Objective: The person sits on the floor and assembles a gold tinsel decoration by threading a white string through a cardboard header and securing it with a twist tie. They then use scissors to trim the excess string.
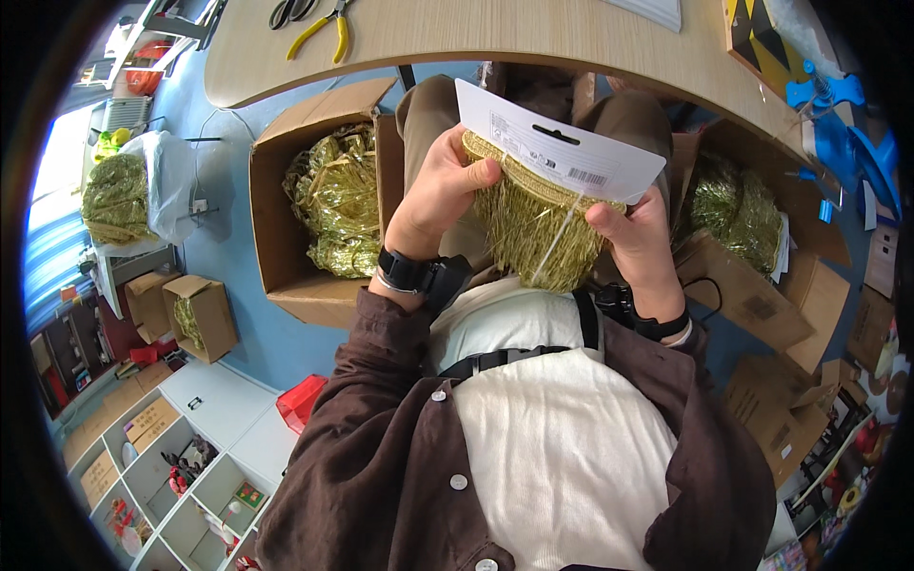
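Observation:
Above my lap I hold a gold tinsel fringe [535,235] with a braided gold band along its top. It is fastened to a white hang card [553,150] that bears printing, a barcode and a hanger slot. My left hand [457,175] grips the band and card at one end, thumb on the front. The other end is in my right hand [632,228], its thumb pressed near the card's lower corner. A thin pale strip [560,239] runs down across the strands. The fingers behind the card are mostly hidden.
A cardboard box [318,292] of gold fringe stands at my left, and more fringe [735,207] fills a box at my right. Yellow-handled pliers [325,32] lie on the wooden table [464,32] beside black-handled scissors [289,11]. A blue tool [850,143] is at the far right.

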`<state>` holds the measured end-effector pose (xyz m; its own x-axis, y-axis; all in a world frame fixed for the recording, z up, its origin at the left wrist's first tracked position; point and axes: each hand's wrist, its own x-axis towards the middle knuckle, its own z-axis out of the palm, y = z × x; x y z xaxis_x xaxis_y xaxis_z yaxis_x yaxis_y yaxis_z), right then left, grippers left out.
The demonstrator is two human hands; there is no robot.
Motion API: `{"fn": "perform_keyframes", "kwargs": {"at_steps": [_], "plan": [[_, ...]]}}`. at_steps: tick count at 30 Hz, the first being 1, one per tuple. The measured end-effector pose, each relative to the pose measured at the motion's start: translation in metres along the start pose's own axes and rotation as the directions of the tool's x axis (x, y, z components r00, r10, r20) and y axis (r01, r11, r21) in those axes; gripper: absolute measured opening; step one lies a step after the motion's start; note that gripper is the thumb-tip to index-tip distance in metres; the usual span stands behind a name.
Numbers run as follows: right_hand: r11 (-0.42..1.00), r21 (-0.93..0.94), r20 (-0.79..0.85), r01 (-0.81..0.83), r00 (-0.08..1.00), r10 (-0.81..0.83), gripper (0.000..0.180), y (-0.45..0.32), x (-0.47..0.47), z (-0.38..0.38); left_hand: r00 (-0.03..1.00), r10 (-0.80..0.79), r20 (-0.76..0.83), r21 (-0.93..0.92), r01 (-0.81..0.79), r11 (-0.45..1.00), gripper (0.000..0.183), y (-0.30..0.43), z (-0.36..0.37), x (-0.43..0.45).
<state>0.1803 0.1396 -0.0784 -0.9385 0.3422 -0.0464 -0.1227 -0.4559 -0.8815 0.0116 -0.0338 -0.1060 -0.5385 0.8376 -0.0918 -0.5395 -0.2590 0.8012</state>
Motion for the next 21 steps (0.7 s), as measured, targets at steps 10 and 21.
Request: {"fn": "perform_keyframes", "kwargs": {"at_steps": [10, 21], "plan": [[0.982, -0.180, -0.013, 0.063, 0.998, -0.067, 0.055, 0.000, 0.001, 0.006, 0.998, 0.032, -0.049, 0.166, -0.023, 0.986, 0.057, 0.015, 0.002, 0.004], [0.947, -0.321, -0.086, -0.016, 0.996, -0.012, 0.043, -0.023, 0.013, 0.018, 0.995, 0.082, -0.061, 0.380, -0.053, 0.923, 0.058, 0.046, 0.024, 0.022]]}}
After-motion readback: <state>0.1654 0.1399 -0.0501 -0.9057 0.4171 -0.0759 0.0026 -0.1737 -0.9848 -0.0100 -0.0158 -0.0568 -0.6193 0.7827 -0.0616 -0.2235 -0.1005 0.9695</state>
